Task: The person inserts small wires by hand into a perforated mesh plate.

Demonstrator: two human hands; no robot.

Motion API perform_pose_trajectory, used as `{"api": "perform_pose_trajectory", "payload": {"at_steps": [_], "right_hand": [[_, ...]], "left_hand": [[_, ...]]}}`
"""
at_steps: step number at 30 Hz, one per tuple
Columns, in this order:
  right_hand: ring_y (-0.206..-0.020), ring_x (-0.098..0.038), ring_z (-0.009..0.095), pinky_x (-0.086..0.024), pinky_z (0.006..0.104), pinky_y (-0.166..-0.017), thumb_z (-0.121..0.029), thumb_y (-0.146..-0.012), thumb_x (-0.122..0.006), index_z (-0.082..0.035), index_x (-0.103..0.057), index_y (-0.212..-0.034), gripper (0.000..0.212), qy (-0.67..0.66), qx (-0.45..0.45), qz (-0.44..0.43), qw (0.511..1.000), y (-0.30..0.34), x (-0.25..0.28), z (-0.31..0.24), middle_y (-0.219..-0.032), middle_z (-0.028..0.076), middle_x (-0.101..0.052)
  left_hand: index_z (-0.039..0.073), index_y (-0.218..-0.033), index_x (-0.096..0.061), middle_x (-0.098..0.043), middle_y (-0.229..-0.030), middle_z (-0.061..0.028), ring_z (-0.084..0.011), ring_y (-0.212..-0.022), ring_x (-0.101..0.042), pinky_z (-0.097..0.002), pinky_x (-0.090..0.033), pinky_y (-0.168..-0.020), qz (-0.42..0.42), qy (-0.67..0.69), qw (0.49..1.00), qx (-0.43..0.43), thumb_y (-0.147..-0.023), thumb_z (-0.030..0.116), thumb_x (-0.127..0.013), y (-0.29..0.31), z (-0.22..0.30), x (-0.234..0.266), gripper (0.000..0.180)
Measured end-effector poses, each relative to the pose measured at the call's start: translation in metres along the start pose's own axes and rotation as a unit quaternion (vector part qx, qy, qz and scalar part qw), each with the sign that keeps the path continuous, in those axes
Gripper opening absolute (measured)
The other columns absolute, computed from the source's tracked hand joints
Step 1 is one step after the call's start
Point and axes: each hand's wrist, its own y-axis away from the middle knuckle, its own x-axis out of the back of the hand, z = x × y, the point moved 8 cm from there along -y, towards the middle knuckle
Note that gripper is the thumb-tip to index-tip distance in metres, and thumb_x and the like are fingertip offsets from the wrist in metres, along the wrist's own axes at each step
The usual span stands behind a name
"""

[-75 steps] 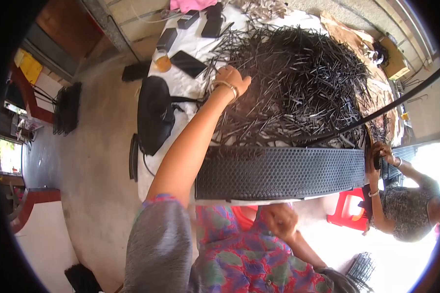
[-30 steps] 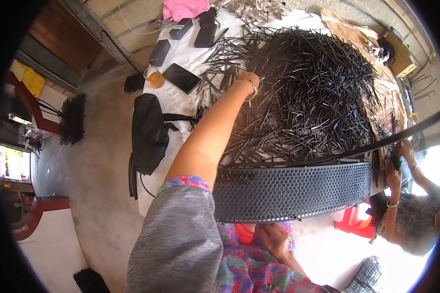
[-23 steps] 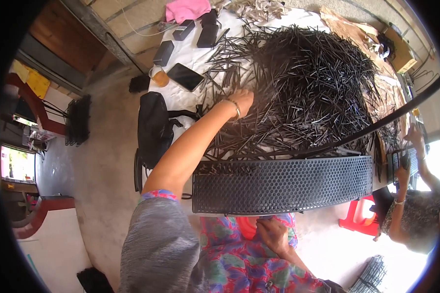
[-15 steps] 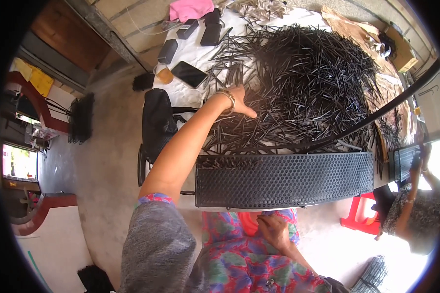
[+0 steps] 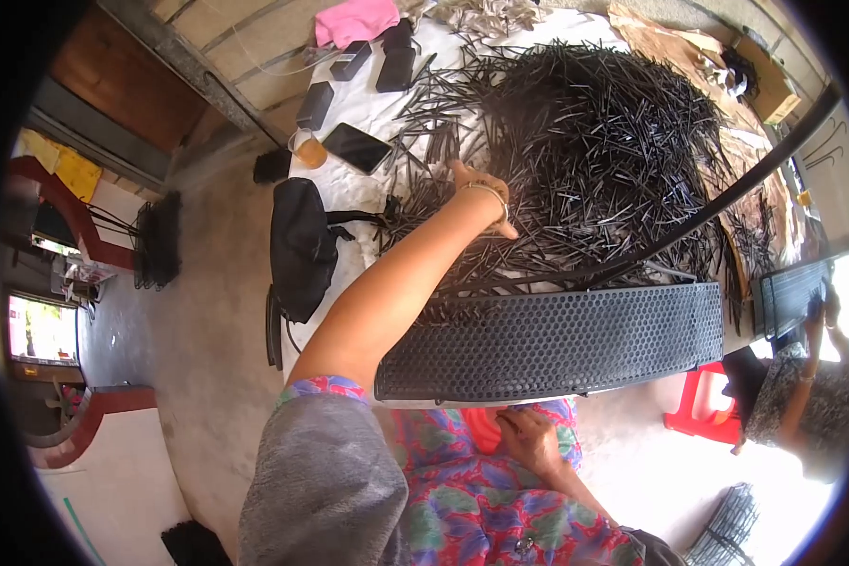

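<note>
My left hand reaches over the near left part of a large heap of thin black strips. Its thumb and a finger are spread apart, and I see nothing held between them. Below my left forearm lies a curved black perforated panel, with a row of short strips standing in its holes at the left end, partly behind the arm. My right hand is low by my lap, just under the panel's near edge. Its fingers are curled, and whatever they may hold is hidden.
Left on the white cloth are a phone, a cup of amber liquid and dark boxes. A black bag hangs at the table's left edge. A long black bar slants across the right. Another person works at far right by a red stool.
My left hand has moved right across the strips, its forearm now covering more of the panel's left end. The whole view has shifted slightly. My right hand stays by my lap.
</note>
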Motion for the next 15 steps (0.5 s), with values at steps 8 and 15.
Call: {"api": "perform_pose_trajectory", "payload": {"at_steps": [8,15], "right_hand": [[-0.069,-0.064,0.032,-0.053,0.0379,-0.059,-0.004,-0.077,-0.066,-0.001,-0.065,-0.09,0.014,0.012,0.042,-0.004,0.999,-0.007,-0.006,-0.006,-0.08,0.015,-0.064],[-0.068,-0.064,0.032,-0.052,0.0383,-0.058,-0.004,-0.077,-0.066,-0.001,-0.064,-0.09,0.013,-0.009,0.024,0.004,1.0,-0.003,-0.002,0.003,-0.079,0.015,-0.064]], "left_hand": [[0.024,-0.13,-0.05,-0.051,-0.13,0.0003,-0.0203,-0.121,-0.046,-0.0467,-0.035,-0.093,-0.102,-0.047,0.993,0.028,-0.056,0.068,-0.073,-0.068,-0.002,-0.04,0.09],[0.004,-0.129,-0.046,-0.047,-0.134,-0.0092,-0.0249,-0.121,-0.049,-0.0535,-0.036,-0.093,-0.141,0.002,0.99,0.003,-0.063,0.039,-0.079,-0.061,-0.022,-0.039,0.082]]}}
